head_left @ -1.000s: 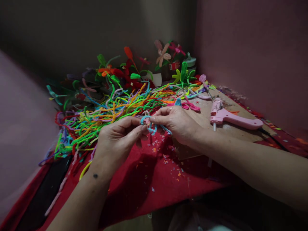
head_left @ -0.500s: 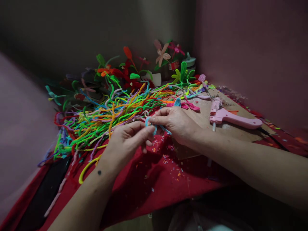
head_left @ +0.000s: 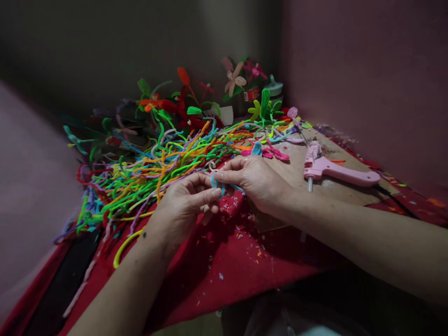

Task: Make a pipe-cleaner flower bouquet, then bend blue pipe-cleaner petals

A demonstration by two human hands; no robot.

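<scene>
A light blue pipe cleaner (head_left: 213,181), bent into a small loop, is held between my two hands over the front of the table. My left hand (head_left: 191,196) pinches its lower left part between thumb and fingers. From the right, my right hand (head_left: 257,179) grips the top of the loop between thumb and forefinger, and a blue end sticks out beneath that hand. Just behind my right hand lie a folded blue petal (head_left: 256,149) and pink petals (head_left: 278,154). My fingers cover part of the loop.
A heap of colourful pipe cleaners (head_left: 168,172) spreads behind my left hand. To the right, a pink glue gun (head_left: 336,170) rests on a brown board (head_left: 294,172). Finished flowers (head_left: 235,80) stand at the back. Scraps dot the red cloth (head_left: 231,284); a black flat object (head_left: 66,280) lies left.
My left thumb and fingers have closed in on the lower part of the blue loop. My right hand keeps its grip nearly in place. The view has shifted slightly.
</scene>
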